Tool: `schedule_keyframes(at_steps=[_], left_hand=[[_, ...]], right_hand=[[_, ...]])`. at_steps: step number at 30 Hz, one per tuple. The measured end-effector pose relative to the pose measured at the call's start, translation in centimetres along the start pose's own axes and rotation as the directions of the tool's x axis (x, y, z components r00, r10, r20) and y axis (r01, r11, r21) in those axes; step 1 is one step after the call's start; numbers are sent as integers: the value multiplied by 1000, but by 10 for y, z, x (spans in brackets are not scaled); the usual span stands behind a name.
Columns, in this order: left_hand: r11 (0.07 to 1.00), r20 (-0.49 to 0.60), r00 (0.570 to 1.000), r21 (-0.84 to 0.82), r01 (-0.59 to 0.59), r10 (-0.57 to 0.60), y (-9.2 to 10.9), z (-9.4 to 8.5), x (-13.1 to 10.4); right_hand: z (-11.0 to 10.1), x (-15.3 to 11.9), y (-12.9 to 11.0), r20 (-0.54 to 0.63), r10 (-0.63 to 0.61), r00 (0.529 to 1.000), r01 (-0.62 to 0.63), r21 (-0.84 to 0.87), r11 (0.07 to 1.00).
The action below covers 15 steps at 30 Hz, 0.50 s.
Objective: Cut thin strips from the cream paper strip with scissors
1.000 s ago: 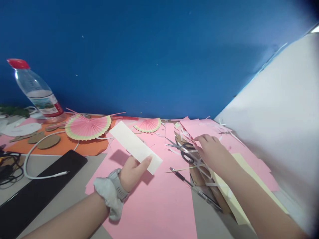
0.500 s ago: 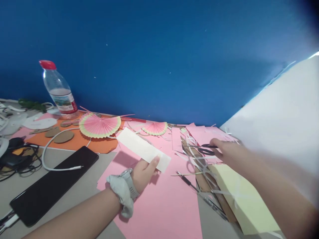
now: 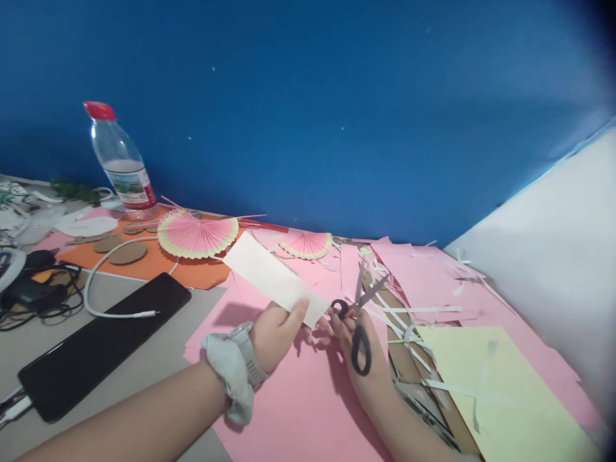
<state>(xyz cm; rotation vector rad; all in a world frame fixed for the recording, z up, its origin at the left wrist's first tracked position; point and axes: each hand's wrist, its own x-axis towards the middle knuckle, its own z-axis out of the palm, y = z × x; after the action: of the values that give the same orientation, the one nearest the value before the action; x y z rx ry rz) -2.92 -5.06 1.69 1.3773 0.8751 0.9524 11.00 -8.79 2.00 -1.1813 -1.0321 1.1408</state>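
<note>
Near edge: grey scrunchie [image 3: 228,372] + grey watch strap [image 3: 251,356] on L wrist. Pink sheet [image 3: 303,404] under both hands; black phone [image 3: 106,346] to its left w/ white cable [image 3: 120,315] across it. Yellow sheet [image 3: 524,372] at R, white scraps on top.

L hand [image 3: 274,337] pinches white paper strip [image 3: 274,276] near its R end, thumb on top; strip is held above pink sheet, slanting away to upper L. R hand [image 3: 373,375] grips scissors [image 3: 359,305], fingers curled round the handle area, blades apart & pointing away (exact finger/loop fit unclear). R fingertips are just beside strip's R end; can't tell if touching.

Farther back: orange sheet [image 3: 202,276] w/ cardboard discs [image 3: 128,252], larger pink/yellow fan [image 3: 197,236], smaller fan [image 3: 307,245] to its R, then red-capped bottle [image 3: 128,179] by blue wall [image 3: 308,115].
</note>
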Motion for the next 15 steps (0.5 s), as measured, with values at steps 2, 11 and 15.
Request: schedule_keyframes(at_steps=[2,11,15], left_hand=[[999,38,998,-1,53,-53,-1,2,2],[974,83,989,202,104,-123,5,0,8],[959,20,986,237,156,-166,5,-2,8]], right_hand=[[-2,1,8,6,27,1000,-27,35,999],[-19,3,15,58,91,994,-106,380,919],[-23,3,16,105,154,982,-184,404,896]])
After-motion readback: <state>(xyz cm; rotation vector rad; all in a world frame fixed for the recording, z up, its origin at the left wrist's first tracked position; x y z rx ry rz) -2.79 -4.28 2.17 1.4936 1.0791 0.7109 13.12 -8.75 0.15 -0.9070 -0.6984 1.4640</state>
